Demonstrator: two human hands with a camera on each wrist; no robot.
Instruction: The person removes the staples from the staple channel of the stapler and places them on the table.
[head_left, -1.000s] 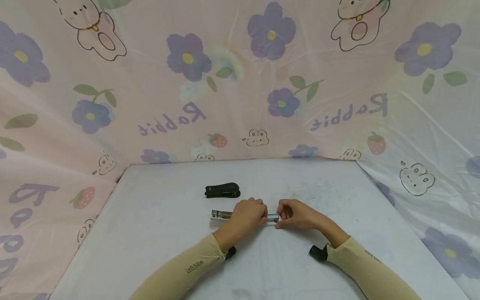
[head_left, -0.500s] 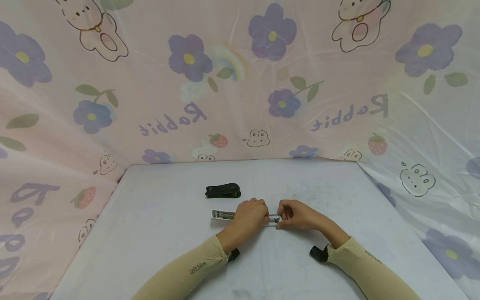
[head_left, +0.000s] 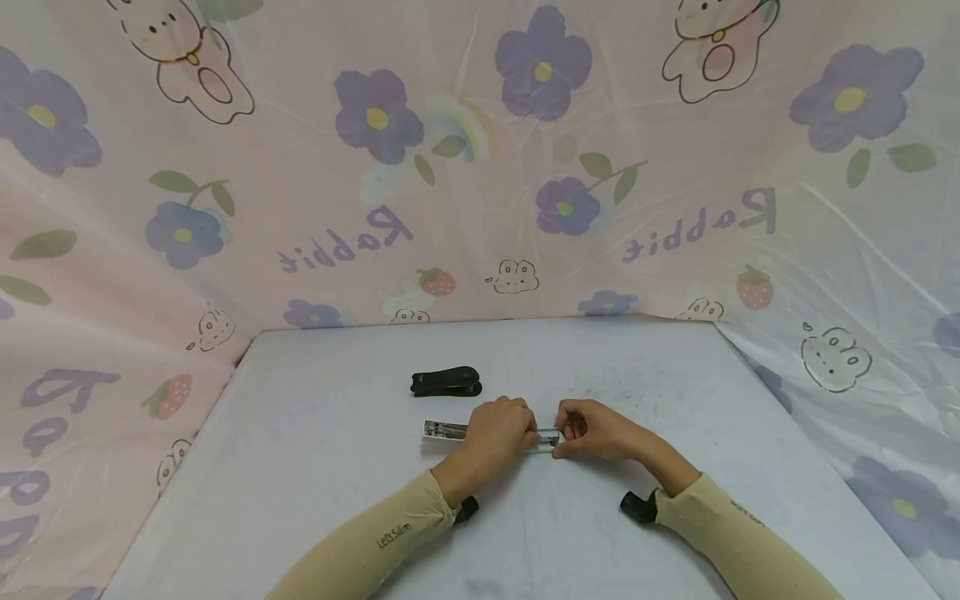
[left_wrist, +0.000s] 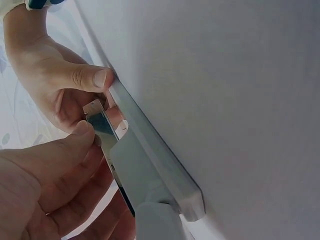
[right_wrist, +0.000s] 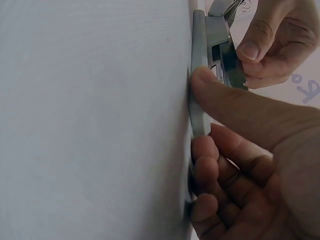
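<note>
A pale grey stapler [head_left: 445, 430] lies on the table with its top lid swung back toward the left. My left hand [head_left: 498, 429] reaches over its middle; in the left wrist view, thumb and fingers pinch the metal staple magazine [left_wrist: 102, 125], which is tilted up from the stapler's base [left_wrist: 160, 155]. At the right end, my right hand [head_left: 596, 429] holds the tip of the base, its thumb on the near side in the right wrist view and its fingers curled around the end. The left hand hides the stapler's middle in the head view.
Behind the left hand lies a black stapler [head_left: 446, 382]. The white table [head_left: 315, 400] is backed and flanked by a printed cloth [head_left: 465, 183] with flowers and rabbits. Black wrist devices stick out under both sleeves.
</note>
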